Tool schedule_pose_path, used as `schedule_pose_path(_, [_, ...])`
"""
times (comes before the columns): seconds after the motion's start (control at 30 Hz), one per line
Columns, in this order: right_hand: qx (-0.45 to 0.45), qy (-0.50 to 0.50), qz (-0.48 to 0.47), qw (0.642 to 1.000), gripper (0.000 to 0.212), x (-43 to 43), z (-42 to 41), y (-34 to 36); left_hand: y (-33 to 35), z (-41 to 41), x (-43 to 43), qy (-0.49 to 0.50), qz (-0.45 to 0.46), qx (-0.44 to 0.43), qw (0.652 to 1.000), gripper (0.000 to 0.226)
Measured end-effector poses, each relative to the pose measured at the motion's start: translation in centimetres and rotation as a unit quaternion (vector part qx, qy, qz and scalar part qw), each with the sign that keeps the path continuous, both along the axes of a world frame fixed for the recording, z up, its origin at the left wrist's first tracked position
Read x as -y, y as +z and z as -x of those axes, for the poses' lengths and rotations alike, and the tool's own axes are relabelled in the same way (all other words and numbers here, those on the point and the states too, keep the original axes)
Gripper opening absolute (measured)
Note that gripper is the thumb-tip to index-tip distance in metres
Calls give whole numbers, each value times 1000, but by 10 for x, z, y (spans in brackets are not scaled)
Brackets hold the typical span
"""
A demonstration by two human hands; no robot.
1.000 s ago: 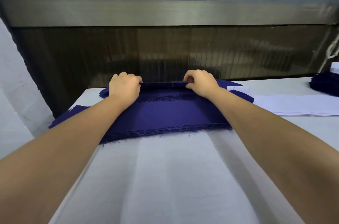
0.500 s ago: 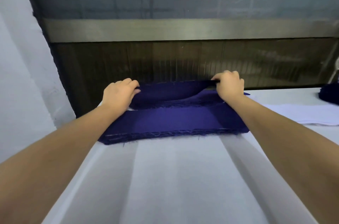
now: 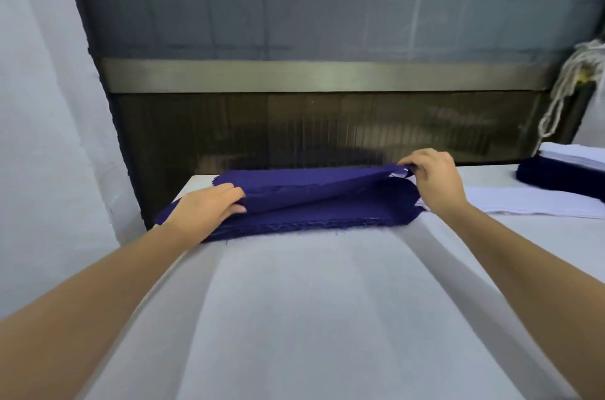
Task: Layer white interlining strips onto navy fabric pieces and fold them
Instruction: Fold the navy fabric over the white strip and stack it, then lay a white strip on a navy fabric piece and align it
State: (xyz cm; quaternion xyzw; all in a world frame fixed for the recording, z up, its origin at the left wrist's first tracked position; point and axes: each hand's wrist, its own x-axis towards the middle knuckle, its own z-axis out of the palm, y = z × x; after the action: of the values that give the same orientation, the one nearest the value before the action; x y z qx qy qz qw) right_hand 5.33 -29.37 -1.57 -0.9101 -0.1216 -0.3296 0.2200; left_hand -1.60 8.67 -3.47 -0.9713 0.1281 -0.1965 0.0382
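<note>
A stack of navy fabric pieces [image 3: 311, 218] lies at the far edge of the white table [image 3: 311, 318]. The top navy piece [image 3: 314, 185] is lifted off the stack. My right hand [image 3: 432, 173] pinches its right end and holds it raised, with a bit of white showing at the fingertips. My left hand [image 3: 209, 208] holds its left end low, fingers on top and thumb under the edge. White interlining strips [image 3: 530, 201] lie flat to the right of the stack.
A second pile of navy pieces [image 3: 556, 178] topped with white ones sits at the far right. Behind the table stands a dark panel with a metal rail [image 3: 320, 80]. A white cord [image 3: 563, 95] hangs at the right. A white wall is on the left.
The right end of the top navy piece has been lifted higher and spread wider. My left hand has slid down to the piece's left edge. The camera has tilted up.
</note>
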Motion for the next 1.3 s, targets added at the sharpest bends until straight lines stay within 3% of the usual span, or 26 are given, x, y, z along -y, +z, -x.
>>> schedule_pose_path(0.2, [29,13,55,998,36,21,31,-11,-7,24,3,-27,6,-24,999,30])
schedule_pose_path(0.57, [-31,29,62,997,32,43,64,-33,-19,60,17,-87,65,-92,990,25])
schedule_pose_path(0.7, [-48,44,53,997,30,51,67,-35,-20,71,17,-114,131,-104,979,19])
schedule_pose_path(0.83, [-123,23,73,990,17,56,68,-35,-15,76,18,-124,193,-143,963,20])
schedule_pose_path(0.97, [-162,39,57,984,24,54,76,-32,-15,72,22,-91,160,-130,974,15])
schedule_pose_path(1.07, [-210,91,-52,972,39,53,81,-30,-17,70,24,-74,114,-126,983,23])
schedule_pose_path(1.17, [-209,108,-124,964,37,51,82,-30,-19,70,27,-65,78,-134,986,31])
schedule_pose_path(1.3, [-225,72,-37,971,26,46,77,-32,-19,67,32,-54,51,-128,989,34])
